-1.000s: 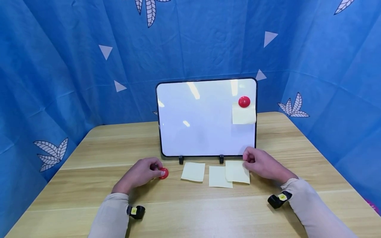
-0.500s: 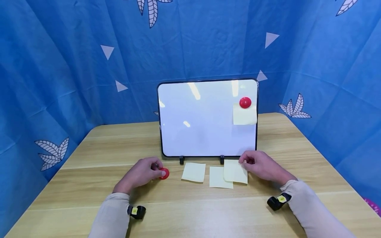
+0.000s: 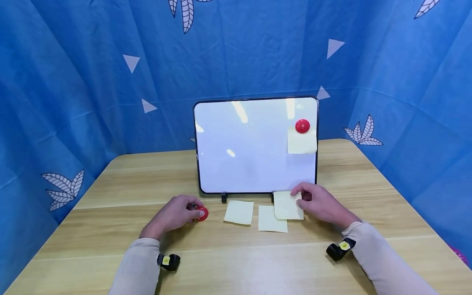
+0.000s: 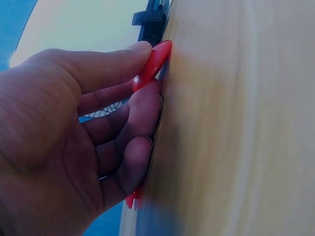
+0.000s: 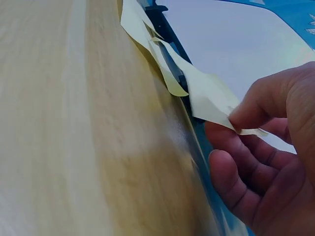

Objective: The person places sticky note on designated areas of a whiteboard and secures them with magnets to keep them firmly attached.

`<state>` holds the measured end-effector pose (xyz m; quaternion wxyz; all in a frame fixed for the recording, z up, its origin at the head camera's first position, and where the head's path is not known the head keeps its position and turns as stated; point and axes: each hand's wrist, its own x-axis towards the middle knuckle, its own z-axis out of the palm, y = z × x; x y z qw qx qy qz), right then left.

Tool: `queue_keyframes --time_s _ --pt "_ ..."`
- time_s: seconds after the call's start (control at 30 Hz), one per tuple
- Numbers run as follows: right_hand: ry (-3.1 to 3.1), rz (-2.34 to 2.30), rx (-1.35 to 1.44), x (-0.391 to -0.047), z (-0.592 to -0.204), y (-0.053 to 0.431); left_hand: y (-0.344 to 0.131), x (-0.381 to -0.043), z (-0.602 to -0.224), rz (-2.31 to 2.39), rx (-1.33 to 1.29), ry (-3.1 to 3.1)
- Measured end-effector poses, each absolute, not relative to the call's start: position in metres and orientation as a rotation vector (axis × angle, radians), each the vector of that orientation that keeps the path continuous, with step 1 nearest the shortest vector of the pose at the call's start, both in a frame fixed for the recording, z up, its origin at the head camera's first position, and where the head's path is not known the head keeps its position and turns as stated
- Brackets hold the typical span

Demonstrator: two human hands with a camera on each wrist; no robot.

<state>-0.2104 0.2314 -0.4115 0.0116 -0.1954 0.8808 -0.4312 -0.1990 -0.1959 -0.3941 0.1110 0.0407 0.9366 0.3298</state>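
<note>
My left hand (image 3: 179, 214) pinches a round red magnet (image 4: 153, 66) between thumb and index finger, low over the table left of the paper notes. In the left wrist view, a second bit of red (image 4: 131, 200) shows beyond the curled lower fingers. My right hand (image 3: 320, 201) pinches the right edge of a pale yellow sticky note (image 3: 287, 205), thumb on one face and a finger behind, as the right wrist view shows. The held note is raised in front of the whiteboard's lower edge. It overlaps a flat sticky note (image 3: 272, 221); another sticky note (image 3: 239, 212) lies to its left.
A black-framed whiteboard (image 3: 254, 151) stands upright on small black feet (image 3: 224, 198) at the back of the wooden table (image 3: 236, 262). At its upper right, a red magnet (image 3: 302, 126) holds a sticky note (image 3: 300, 143). A blue patterned curtain (image 3: 258, 49) surrounds the table.
My right hand has moved left with its sticky note, then lifted it slightly towards the whiteboard. The left hand stays in place with the red magnet.
</note>
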Motion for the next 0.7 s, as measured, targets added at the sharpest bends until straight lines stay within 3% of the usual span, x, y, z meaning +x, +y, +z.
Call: queue_keyframes --time_s 0.7 --pt "2.753 -1.532 -0.518 -0.2105 -0.4163 0.2305 -0.1932 -0.1967 -0.3959 1.004 0.137 2.725"
